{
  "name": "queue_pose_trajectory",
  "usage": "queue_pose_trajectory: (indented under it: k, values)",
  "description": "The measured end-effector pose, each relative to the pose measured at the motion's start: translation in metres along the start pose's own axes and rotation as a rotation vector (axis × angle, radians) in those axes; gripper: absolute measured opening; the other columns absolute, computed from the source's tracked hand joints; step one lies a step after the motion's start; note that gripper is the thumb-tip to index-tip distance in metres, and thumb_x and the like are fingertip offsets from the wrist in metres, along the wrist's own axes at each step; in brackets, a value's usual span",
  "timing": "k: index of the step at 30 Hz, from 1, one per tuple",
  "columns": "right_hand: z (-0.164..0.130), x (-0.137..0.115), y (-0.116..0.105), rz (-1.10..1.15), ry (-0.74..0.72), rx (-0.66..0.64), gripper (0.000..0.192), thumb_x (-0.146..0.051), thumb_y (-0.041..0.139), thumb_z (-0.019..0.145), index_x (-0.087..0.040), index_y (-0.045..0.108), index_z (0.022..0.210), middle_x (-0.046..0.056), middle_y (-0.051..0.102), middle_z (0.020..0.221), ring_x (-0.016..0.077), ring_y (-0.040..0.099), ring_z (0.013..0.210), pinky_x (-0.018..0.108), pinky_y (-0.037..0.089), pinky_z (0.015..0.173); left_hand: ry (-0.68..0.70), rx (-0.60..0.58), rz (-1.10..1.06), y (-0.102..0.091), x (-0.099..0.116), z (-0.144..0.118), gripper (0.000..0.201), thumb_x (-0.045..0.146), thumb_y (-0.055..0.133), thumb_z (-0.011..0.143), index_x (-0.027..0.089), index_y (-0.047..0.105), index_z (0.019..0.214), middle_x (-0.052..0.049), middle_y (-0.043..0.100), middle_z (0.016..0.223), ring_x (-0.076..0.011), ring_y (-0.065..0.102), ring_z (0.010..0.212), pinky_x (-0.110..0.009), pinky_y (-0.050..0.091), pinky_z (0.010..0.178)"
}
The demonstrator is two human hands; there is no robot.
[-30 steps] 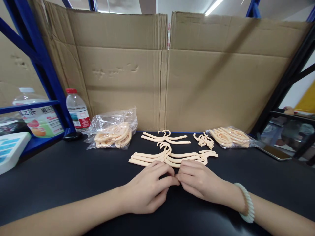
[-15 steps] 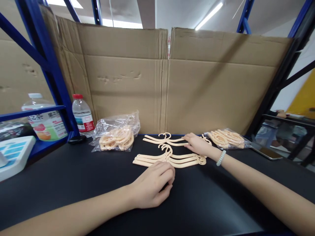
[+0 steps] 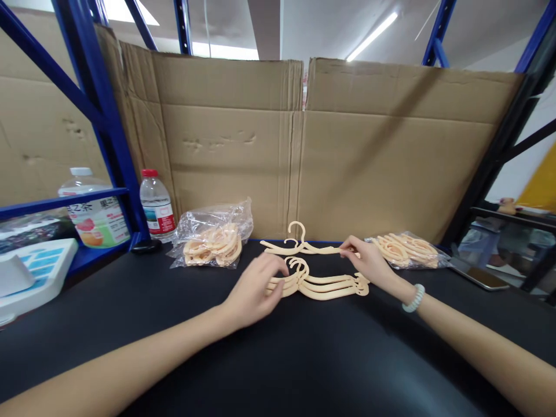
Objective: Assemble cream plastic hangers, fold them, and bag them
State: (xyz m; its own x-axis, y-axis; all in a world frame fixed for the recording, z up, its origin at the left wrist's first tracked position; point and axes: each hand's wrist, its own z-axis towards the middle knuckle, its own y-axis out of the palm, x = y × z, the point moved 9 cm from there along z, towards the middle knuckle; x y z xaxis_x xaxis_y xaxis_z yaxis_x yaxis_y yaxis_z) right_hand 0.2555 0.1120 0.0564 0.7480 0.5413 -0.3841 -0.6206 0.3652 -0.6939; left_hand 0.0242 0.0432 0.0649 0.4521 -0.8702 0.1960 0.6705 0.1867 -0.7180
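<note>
My right hand (image 3: pixel 371 263), with a pale beaded bracelet at the wrist, pinches the right end of a cream-coloured hanger (image 3: pixel 321 250). That hanger's hook tilts up off the table, and a second hook (image 3: pixel 290 243) shows beneath it. In front lies a stack of several similar hangers (image 3: pixel 330 288), their hooks pointing away from me. Over the stack's left end hovers my left hand (image 3: pixel 256 289), open, thumb and fingers curved apart. It covers part of those hangers, and whether it touches them I cannot tell.
Clear plastic bags of hangers lie at left (image 3: pixel 212 243) and right (image 3: pixel 408 250). A phone (image 3: pixel 480 275) rests at far right. On the left are a red-capped bottle (image 3: pixel 157 208), a small black object (image 3: pixel 146 247) and a white-and-blue item (image 3: pixel 41 272). Cardboard (image 3: pixel 234 145) walls the back.
My right hand has closed on a rear hanger's right end and raised it slightly. My left hand has shifted left and away from me, its fingers opening over the front stack.
</note>
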Motion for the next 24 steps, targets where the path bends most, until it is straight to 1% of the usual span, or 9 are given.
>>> queue_pose_trajectory:
  k: [2, 5, 8, 10, 12, 15, 17, 20, 24]
  values:
    - [-0.007, 0.005, -0.009, 0.126, 0.032, 0.068, 0.011, -0.027, 0.052, 0.088, -0.02, 0.055, 0.08, 0.003, 0.066, 0.071, 0.018, 0.064, 0.068, 0.031, 0.049, 0.065, -0.067, 0.128, 0.06, -0.017, -0.024, 0.002, 0.015, 0.012, 0.045, 0.087, 0.018, 0.05, 0.1, -0.008, 0.056, 0.101, -0.0214, 0.052, 0.101, -0.038, 0.042, 0.09]
    - [-0.014, 0.013, -0.014, 0.322, 0.096, 0.096, 0.016, -0.035, 0.059, 0.084, -0.02, 0.055, 0.078, 0.004, 0.067, 0.072, 0.0193, 0.066, 0.069, 0.034, 0.051, 0.068, -0.15, 0.223, 0.104, -0.028, -0.054, 0.0, 0.019, 0.021, 0.047, 0.089, 0.017, 0.051, 0.108, -0.009, 0.057, 0.108, -0.0232, 0.052, 0.106, -0.041, 0.042, 0.093]
    - [-0.017, 0.014, -0.014, 0.51, 0.15, 0.093, 0.025, -0.042, 0.065, 0.079, -0.02, 0.055, 0.077, 0.005, 0.068, 0.074, 0.0199, 0.068, 0.071, 0.034, 0.054, 0.07, -0.231, 0.184, 0.039, -0.022, -0.07, -0.004, 0.024, 0.028, 0.045, 0.093, 0.017, 0.052, 0.113, -0.008, 0.06, 0.105, -0.0207, 0.058, 0.097, -0.037, 0.046, 0.088]
    - [-0.017, 0.011, -0.015, 0.593, 0.185, 0.105, 0.029, -0.045, 0.069, 0.076, -0.02, 0.055, 0.076, 0.006, 0.069, 0.075, 0.0193, 0.068, 0.071, 0.033, 0.054, 0.069, -0.229, 0.137, 0.0, -0.014, -0.068, -0.005, 0.026, 0.03, 0.042, 0.095, 0.018, 0.051, 0.116, -0.007, 0.062, 0.104, -0.0192, 0.06, 0.092, -0.034, 0.047, 0.086]
    - [-0.018, 0.007, -0.014, 0.646, 0.225, 0.105, 0.033, -0.047, 0.072, 0.072, -0.02, 0.054, 0.073, 0.005, 0.069, 0.072, 0.0189, 0.069, 0.068, 0.032, 0.055, 0.067, -0.193, 0.098, 0.004, -0.009, -0.061, -0.005, 0.029, 0.032, 0.043, 0.095, 0.019, 0.05, 0.12, -0.007, 0.063, 0.108, -0.0197, 0.06, 0.095, -0.033, 0.046, 0.086]
    - [-0.021, 0.0, -0.004, 0.696, 0.274, 0.054, 0.036, -0.049, 0.074, 0.069, -0.02, 0.053, 0.071, 0.004, 0.068, 0.068, 0.0194, 0.069, 0.066, 0.031, 0.055, 0.063, -0.142, 0.014, 0.037, 0.001, -0.052, -0.004, 0.031, 0.03, 0.043, 0.095, 0.018, 0.05, 0.123, -0.008, 0.064, 0.107, -0.0198, 0.06, 0.094, -0.031, 0.047, 0.083]
    - [-0.021, -0.004, 0.001, 0.716, 0.276, 0.01, 0.035, -0.048, 0.074, 0.069, -0.02, 0.053, 0.07, 0.004, 0.068, 0.069, 0.0194, 0.069, 0.067, 0.031, 0.054, 0.063, -0.126, -0.045, 0.035, 0.008, -0.051, -0.003, 0.028, 0.028, 0.04, 0.096, 0.018, 0.052, 0.118, -0.006, 0.064, 0.097, -0.0182, 0.061, 0.085, -0.029, 0.047, 0.076]
    - [-0.02, -0.008, 0.001, 0.696, 0.224, -0.063, 0.031, -0.046, 0.072, 0.072, -0.018, 0.059, 0.075, 0.005, 0.069, 0.077, 0.0181, 0.068, 0.074, 0.031, 0.053, 0.07, -0.169, -0.086, 0.005, 0.012, -0.056, -0.003, 0.023, 0.028, 0.036, 0.097, 0.017, 0.055, 0.104, -0.002, 0.06, 0.082, -0.0156, 0.058, 0.074, -0.026, 0.045, 0.068]
    - [-0.015, 0.009, -0.009, 0.589, 0.202, -0.118, 0.03, -0.046, 0.062, 0.081, -0.018, 0.067, 0.089, 0.007, 0.07, 0.091, 0.0175, 0.065, 0.083, 0.03, 0.051, 0.075, -0.219, -0.118, -0.022, 0.015, -0.059, -0.003, 0.023, 0.029, 0.034, 0.097, 0.018, 0.054, 0.096, 0.001, 0.056, 0.076, -0.0142, 0.053, 0.067, -0.025, 0.041, 0.063]
